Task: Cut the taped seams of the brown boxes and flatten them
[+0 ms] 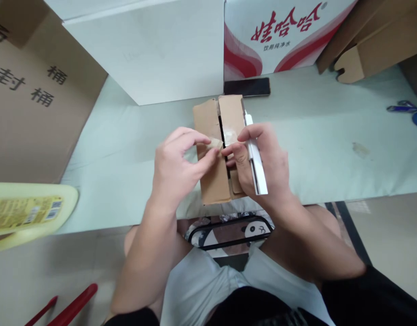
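Note:
A small brown cardboard box [213, 181] sits in front of me with a dark gap between its two top flaps. My left hand [181, 158] pinches a strip of clear tape [214, 144] over the left flap, thumb and forefinger close together. Against the palm of my right hand [267, 156] lies a white utility knife [257, 170], its narrow tip pointing away from me. The right thumb and fingertips are bent over the gap, close to the left fingertips. Some clear tape also shows on the right flap. Part of the box is hidden behind my right hand.
A black phone [247, 87] lies beyond the box, before a white carton [154, 50] and a red-and-white carton [286, 36]. Large cardboard boxes [35, 104] stand at left. A yellow container [31, 213] is at the near left edge. Blue objects [403, 107] lie far right.

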`<state>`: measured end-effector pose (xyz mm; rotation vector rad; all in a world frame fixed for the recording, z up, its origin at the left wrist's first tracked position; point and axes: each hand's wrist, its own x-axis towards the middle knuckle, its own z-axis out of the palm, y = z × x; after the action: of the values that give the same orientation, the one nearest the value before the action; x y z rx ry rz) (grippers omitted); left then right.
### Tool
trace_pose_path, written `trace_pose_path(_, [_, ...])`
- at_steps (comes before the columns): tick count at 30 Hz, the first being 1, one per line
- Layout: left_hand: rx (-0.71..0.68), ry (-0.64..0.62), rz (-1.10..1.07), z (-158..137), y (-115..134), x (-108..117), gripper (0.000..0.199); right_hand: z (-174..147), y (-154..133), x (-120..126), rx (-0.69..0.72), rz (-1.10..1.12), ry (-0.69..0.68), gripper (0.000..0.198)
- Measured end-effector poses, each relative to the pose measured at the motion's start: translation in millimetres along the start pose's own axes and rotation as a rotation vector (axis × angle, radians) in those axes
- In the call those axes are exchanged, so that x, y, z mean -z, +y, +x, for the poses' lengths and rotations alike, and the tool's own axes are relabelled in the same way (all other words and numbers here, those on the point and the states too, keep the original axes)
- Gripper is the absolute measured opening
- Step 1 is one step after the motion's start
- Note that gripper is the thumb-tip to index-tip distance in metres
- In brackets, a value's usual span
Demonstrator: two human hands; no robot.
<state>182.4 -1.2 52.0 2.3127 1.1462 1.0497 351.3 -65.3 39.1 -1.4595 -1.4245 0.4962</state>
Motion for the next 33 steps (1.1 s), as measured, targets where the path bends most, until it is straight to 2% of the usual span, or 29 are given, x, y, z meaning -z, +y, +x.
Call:
trace_pose_path(5, [0.006,-0.05,0.003,3.0,3.6,-2.9,0.019,-1.3,0.3,0.7,-0.016,0.022,0.077,0.022])
trace_pose_path(10, [0.062,-0.056,-0.012,5.6,3.0,-4.1,0.011,0.0,0.4,1.7,-0.034,0.039,0.051,0.022])
trace_pose_path(13, [0.083,-0.021,-0.024,6.4,7.2,-4.3,0.002,0.4,1.1,1.6,0.002,-0.003,0.029,0.021])
trace_pose_path(17, [0.221,0.024,-0.083,6.7,13.3,-4.3,0.008,-0.1,3.5,0.6,0.114,-0.076,0.013,0.016])
trace_pose_path(21, [0.32,0.086,-0.21,6.1,10.1,-4.6,0.008,-0.1,5.8,1.1,0.148,-0.083,-0.046,0.025])
trace_pose_path(26, [0.214,0.172,-0.152,7.1,3.2,-5.1,0.007,1.0,7.0,2.4,0.154,-0.096,-0.075,0.024])
trace_pose_path(33, [-0.102,0.052,0.111,13.3,-6.8,-7.9,0.018,1.8,7.8,1.2,0.159,-0.124,-0.069,0.021])
